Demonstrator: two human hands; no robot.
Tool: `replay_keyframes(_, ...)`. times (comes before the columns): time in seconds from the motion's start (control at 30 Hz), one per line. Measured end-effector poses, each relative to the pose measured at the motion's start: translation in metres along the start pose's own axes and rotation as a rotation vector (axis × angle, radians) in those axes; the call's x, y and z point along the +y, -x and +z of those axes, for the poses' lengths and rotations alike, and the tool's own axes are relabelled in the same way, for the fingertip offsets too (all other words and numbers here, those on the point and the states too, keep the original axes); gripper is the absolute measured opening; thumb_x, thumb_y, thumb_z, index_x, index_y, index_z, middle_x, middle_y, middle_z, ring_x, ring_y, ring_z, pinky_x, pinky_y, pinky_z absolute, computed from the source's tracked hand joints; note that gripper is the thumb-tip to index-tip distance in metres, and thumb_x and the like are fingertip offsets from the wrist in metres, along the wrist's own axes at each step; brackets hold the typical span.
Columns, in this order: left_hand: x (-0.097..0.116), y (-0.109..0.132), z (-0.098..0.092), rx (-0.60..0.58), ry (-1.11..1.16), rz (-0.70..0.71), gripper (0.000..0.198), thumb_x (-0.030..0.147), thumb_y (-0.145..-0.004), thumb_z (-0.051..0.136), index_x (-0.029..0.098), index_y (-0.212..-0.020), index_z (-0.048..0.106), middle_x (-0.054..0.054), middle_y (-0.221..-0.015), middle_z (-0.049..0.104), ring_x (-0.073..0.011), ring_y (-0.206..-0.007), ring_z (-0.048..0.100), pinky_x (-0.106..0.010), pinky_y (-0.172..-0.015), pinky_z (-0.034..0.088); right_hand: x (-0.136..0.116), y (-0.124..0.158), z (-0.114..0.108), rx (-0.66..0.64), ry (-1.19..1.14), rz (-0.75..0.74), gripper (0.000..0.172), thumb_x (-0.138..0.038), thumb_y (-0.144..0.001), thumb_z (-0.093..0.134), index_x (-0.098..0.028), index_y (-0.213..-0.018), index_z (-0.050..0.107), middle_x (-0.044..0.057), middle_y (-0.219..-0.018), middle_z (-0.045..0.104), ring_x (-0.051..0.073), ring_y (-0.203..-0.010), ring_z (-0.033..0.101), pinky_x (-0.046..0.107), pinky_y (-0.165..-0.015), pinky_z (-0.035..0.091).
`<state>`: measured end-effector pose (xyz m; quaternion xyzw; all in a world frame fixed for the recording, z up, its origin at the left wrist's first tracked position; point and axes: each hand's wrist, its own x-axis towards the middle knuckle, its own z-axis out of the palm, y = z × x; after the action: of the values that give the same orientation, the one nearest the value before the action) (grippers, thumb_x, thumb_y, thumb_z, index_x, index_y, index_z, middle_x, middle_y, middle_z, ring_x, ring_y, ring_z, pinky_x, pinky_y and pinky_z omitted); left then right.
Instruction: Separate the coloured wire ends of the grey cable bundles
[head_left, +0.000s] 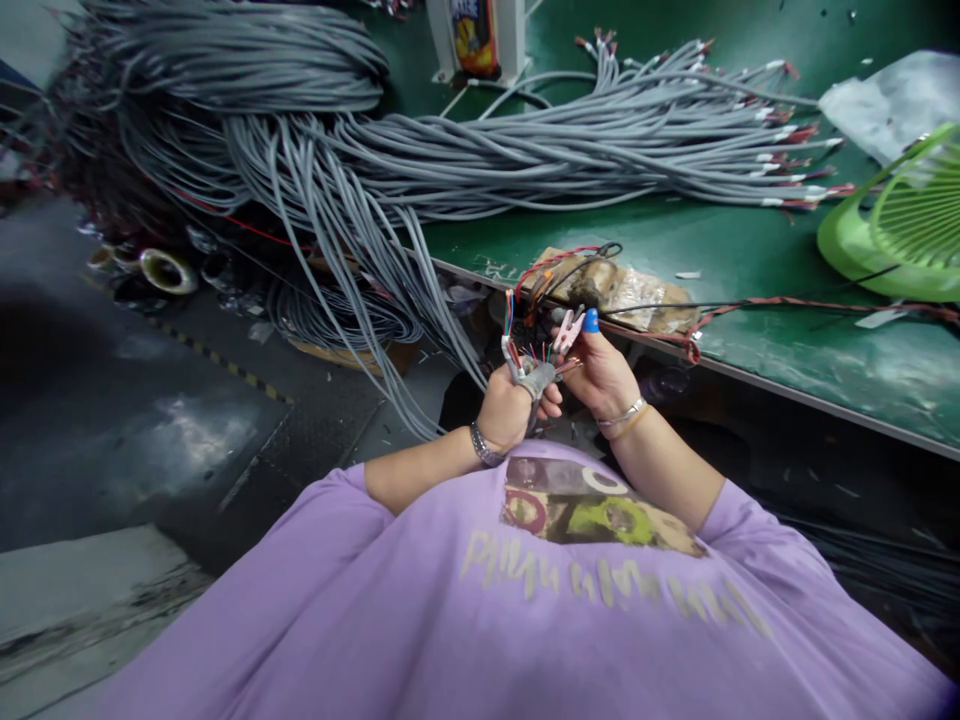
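My left hand (507, 412) is closed around the ends of grey cables (538, 380), whose thin red, blue, green and orange wires fan out above the fist. Close beside it, my right hand (604, 376) wears a blue finger cover (591, 320) on its thumb. Its fingers are pinched at a small pink clip (568, 332), just over the bared wires. Fingertips partly hide where the clip and wires meet. Just beyond both hands, a tape-covered board (652, 305) with red and black leads lies on the table edge.
A large bundle of grey cables (525, 160) stretches across the green table (810, 350), with some hanging over the edge at left. A green fan (892, 220) stands at right near a plastic bag (896, 105). Coiled cable (345, 325) and tape rolls (166, 271) sit below.
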<state>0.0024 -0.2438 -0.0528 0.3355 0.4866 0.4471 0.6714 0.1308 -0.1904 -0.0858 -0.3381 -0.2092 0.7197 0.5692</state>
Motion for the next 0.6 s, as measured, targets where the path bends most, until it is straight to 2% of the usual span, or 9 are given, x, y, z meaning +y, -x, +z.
replay_keyframes(0.1, 0.001, 0.001, 0.000, -0.005, 0.007, 0.012, 0.048, 0.056, -0.064, 0.081, 0.017, -0.075, 0.055, 0.002, -0.055, 0.063, -0.0101, -0.041, 0.057, -0.019, -0.038, 0.035, -0.001, 0.004, 0.002, 0.011, 0.034, 0.009, 0.049, -0.071, -0.075, 0.072, -0.023, -0.080, 0.068, 0.000, -0.072, 0.070, 0.014, -0.060, 0.059, 0.027, -0.055, 0.048)
replay_keyframes(0.23, 0.000, 0.002, -0.002, -0.010, 0.018, 0.022, 0.047, 0.055, -0.065, 0.081, 0.017, -0.076, 0.055, 0.003, -0.055, 0.063, -0.0097, -0.040, 0.057, -0.019, -0.038, 0.037, -0.004, 0.010, -0.001, -0.053, 0.109, 0.024, 0.058, -0.080, -0.079, 0.059, -0.024, -0.084, 0.067, 0.001, -0.076, 0.070, 0.014, -0.061, 0.057, 0.027, -0.057, 0.047)
replay_keyframes(0.37, -0.004, 0.003, -0.009, -0.049, 0.045, 0.001, 0.046, 0.053, -0.064, 0.081, 0.018, -0.076, 0.053, 0.004, -0.055, 0.063, -0.0087, -0.039, 0.055, -0.019, -0.040, 0.041, -0.012, 0.013, -0.003, -0.095, 0.132, 0.061, 0.061, -0.082, -0.080, 0.055, -0.023, -0.089, 0.068, 0.002, -0.077, 0.069, 0.013, -0.060, 0.056, 0.026, -0.055, 0.045)
replay_keyframes(0.5, -0.005, 0.002, -0.014, -0.101, 0.062, -0.019, 0.046, 0.053, -0.064, 0.081, 0.018, -0.076, 0.053, 0.005, -0.054, 0.061, -0.0083, -0.039, 0.053, -0.020, -0.039, 0.041, -0.019, 0.012, 0.001, -0.053, 0.100, 0.106, 0.046, -0.067, -0.079, 0.070, -0.022, -0.087, 0.067, 0.000, -0.072, 0.066, 0.011, -0.058, 0.053, 0.023, -0.052, 0.042)
replay_keyframes(0.6, -0.002, -0.002, -0.015, -0.171, 0.088, -0.031, 0.046, 0.053, -0.064, 0.081, 0.019, -0.075, 0.053, 0.004, -0.053, 0.060, -0.0086, -0.038, 0.052, -0.020, -0.038, 0.041, -0.018, 0.010, 0.002, -0.026, 0.092, 0.073, 0.036, -0.051, -0.075, 0.080, -0.019, -0.088, 0.070, -0.002, -0.069, 0.064, 0.009, -0.057, 0.051, 0.021, -0.051, 0.041)
